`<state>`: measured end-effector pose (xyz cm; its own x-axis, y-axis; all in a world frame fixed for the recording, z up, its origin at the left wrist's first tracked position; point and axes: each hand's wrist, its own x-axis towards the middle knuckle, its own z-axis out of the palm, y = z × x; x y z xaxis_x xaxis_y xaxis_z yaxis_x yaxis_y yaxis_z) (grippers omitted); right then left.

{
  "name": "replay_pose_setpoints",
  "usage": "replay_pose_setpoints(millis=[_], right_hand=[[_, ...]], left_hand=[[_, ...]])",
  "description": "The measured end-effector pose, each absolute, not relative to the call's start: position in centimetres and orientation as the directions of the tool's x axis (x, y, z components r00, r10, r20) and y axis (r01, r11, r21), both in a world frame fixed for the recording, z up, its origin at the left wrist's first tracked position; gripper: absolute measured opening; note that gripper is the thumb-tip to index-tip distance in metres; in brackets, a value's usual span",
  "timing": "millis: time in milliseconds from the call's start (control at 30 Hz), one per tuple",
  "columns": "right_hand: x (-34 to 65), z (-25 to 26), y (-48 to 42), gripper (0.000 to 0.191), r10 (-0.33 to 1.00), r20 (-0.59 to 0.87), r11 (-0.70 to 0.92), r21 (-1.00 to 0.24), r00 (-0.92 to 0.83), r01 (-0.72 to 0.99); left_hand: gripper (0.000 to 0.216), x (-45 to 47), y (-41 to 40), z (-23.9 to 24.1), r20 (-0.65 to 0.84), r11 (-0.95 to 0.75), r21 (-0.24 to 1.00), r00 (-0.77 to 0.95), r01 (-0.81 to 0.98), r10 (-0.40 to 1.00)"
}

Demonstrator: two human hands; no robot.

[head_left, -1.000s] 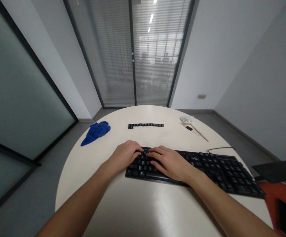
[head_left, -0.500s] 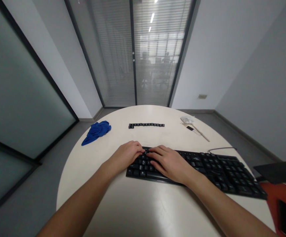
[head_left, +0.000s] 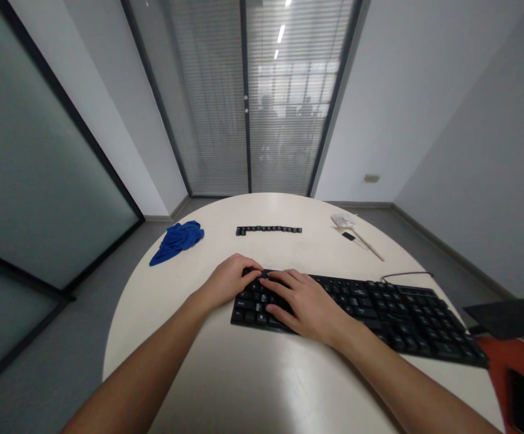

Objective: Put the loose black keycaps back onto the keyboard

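A black keyboard point(head_left: 356, 298) lies at a slant across the near right of the table. My left hand point(head_left: 231, 280) is at its upper left corner, thumb and forefinger closed close together; whatever is between the tips is too small to make out. Over the left part of the keys rests my right hand point(head_left: 305, 301), fingers stretched and apart, its forefinger reaching toward the left fingertips. Part of the key rows is hidden under both hands. Beyond the keyboard, loose black keycaps point(head_left: 271, 228) stand in a row on the table, with a short second row at the left end.
A crumpled blue cloth point(head_left: 178, 241) lies on the left of the round white table point(head_left: 226, 374). At the back right are a clear plastic bag point(head_left: 344, 220), a thin stick point(head_left: 368, 244) and a small black piece point(head_left: 348, 235). The keyboard's cable point(head_left: 406, 273) curves behind it.
My right hand has shifted slightly left and toward me over the keys. The left hand's thumb and forefinger have moved a little at the keyboard's corner. The keycap row looks the same.
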<state>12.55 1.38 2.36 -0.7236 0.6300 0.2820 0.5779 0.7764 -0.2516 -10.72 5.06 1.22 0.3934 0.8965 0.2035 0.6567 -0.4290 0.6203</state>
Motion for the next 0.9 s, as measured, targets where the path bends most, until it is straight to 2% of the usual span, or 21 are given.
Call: replay_pose_setpoints(millis=[267,467,900], right_hand=[[12.5,2.2,1.3,0.051,0.651,0.261,0.758,-0.286,-0.713,0.587],[12.4,2.3,1.3,0.059,0.648,0.255,0.760,-0.292,-0.718,0.581],[12.2,2.6,1.3,0.056,0.650,0.246,0.757,-0.299,-0.720,0.581]], left_hand=[[0.020,-10.8,5.6,-0.1,0.241,-0.405,0.649,0.330,0.645,0.913],[0.020,-10.4,5.5,-0.2,0.126,-0.293,0.765,0.313,0.573,0.941],[0.021,-10.6,5.8,-0.2,0.151,-0.344,0.747,0.359,0.568,0.921]])
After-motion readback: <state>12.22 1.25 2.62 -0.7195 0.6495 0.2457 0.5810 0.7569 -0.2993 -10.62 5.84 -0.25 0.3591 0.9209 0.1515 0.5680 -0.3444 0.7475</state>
